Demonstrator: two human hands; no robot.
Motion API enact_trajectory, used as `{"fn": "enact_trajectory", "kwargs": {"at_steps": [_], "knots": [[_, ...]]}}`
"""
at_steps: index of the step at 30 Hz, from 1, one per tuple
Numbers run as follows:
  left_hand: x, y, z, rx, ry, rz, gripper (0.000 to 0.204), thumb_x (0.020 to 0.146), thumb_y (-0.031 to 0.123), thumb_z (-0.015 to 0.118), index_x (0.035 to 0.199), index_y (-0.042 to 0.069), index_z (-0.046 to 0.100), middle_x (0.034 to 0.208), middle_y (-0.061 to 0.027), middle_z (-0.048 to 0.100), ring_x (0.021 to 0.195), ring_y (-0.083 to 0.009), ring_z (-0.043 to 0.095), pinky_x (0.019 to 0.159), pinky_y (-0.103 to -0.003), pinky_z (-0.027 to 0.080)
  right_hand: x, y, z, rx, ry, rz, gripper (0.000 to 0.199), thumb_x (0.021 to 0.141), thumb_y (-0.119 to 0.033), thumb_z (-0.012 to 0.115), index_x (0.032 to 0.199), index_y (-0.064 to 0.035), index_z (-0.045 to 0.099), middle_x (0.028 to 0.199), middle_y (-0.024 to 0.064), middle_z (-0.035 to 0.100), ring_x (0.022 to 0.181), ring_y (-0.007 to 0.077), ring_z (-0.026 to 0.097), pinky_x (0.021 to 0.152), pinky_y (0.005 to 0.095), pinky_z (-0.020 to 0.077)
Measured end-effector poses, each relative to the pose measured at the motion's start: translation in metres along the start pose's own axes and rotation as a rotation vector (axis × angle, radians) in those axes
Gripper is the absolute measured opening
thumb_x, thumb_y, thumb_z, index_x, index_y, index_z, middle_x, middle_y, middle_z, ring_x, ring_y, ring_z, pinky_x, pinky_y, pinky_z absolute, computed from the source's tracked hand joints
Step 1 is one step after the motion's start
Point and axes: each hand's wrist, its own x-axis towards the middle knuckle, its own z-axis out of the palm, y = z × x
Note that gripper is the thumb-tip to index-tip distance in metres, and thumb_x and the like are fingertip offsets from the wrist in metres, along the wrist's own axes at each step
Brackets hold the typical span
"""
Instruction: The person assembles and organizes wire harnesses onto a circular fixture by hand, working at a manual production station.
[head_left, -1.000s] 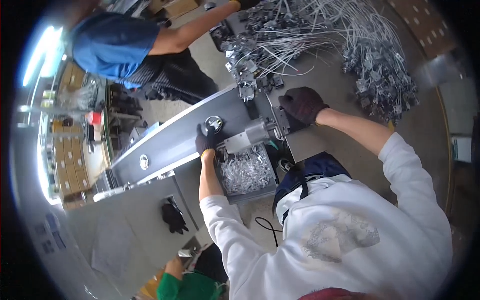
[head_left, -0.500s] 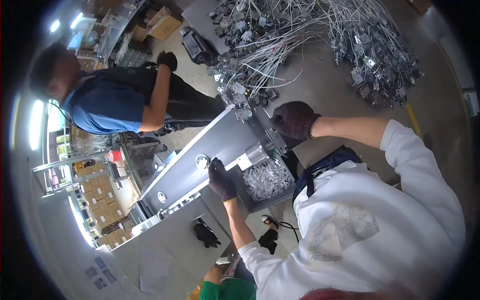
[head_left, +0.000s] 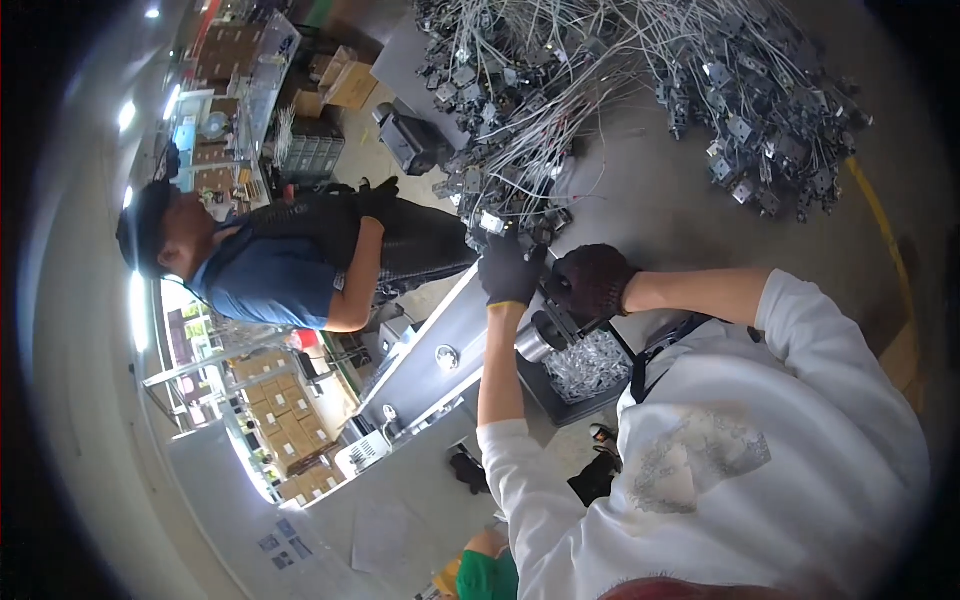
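My left hand [head_left: 512,272], in a dark knit glove with a yellow cuff edge, reaches to the near edge of a pile of small metal units with white cables [head_left: 490,222]. Its fingertips are at those units, and whether they grip one is hidden. Close beside it, my right hand [head_left: 597,281], in a dark reddish-brown glove, is closed with curled fingers; what they hold cannot be made out. Just below both hands is a dark metal fixture with a silver cylinder [head_left: 540,338]. Under it sits a dark bin [head_left: 567,412] full of small clear pieces [head_left: 590,365].
A long grey bench [head_left: 425,355] runs off to the lower left. A co-worker in a blue shirt [head_left: 275,270] stands beyond it; another person in green [head_left: 487,577] is at the bottom. More cabled units [head_left: 760,130] hang at the right. A dark glove [head_left: 468,470] lies on a pale surface.
My left hand has moved up and right from the bench to the cabled units, beside my right hand. My right hand stays curled near the fixture. The view has shifted.
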Motion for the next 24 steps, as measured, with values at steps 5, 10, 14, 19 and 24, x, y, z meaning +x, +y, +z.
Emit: {"fn": "enact_trajectory", "kwargs": {"at_steps": [5,10,14,19,24], "knots": [[0.026,-0.017,0.037,0.252,0.069,0.042,0.038,0.081,0.031,0.075,0.106,0.004,0.069,0.097,-0.0206,0.070,0.091,-0.0396,0.069,0.077,-0.051,0.055,-0.001,0.006,0.010,0.070,0.024,-0.063,0.033,0.092,-0.042,0.061,0.090,-0.0112,0.074,0.077,0.0195,0.071,0.074,0.0414,0.069,0.071,0.0549,0.0539],[0.019,0.007,-0.006,0.451,-0.006,0.168,0.027,0.078,0.031,0.071,0.085,0.005,0.070,0.083,-0.0178,0.073,0.078,-0.0354,0.073,0.070,-0.047,0.058,0.000,0.012,0.014,0.046,0.048,-0.062,0.029,0.091,-0.039,0.062,0.091,-0.0123,0.072,0.079,0.0199,0.070,0.075,0.0408,0.069,0.071,0.0558,0.0535],[-0.023,0.054,-0.093,0.079,-0.220,0.121,0.051,0.082,0.050,0.076,0.107,0.005,0.069,0.089,-0.0204,0.072,0.086,-0.0419,0.070,0.074,-0.051,0.055,-0.002,0.010,0.004,0.053,-0.040,-0.075,0.033,0.086,-0.040,0.067,0.084,-0.0077,0.070,0.081,0.0199,0.070,0.077,0.0423,0.068,0.070,0.0556,0.0544],[-0.098,0.080,-0.139,-0.209,-0.297,-0.014,0.031,0.087,0.031,0.077,0.101,0.005,0.068,0.067,-0.0145,0.063,0.060,-0.0253,0.065,0.057,-0.039,0.048,-0.010,0.008,-0.002,0.071,0.126,-0.217,0.029,0.083,-0.034,0.070,0.091,-0.0064,0.072,0.085,0.0197,0.070,0.087,0.0410,0.068,0.082,0.0541,0.0537],[-0.210,0.068,-0.150,-0.281,-0.199,-0.041,0.025,0.083,0.018,0.078,0.104,0.005,0.072,0.065,-0.0131,0.063,0.057,-0.0187,0.065,0.056,-0.035,0.051,-0.066,-0.035,-0.052,0.210,0.021,-0.279,0.023,0.087,-0.024,0.070,0.104,-0.0085,0.066,0.102,0.0115,0.068,0.097,0.0340,0.066,0.090,0.0447,0.0528]]}}
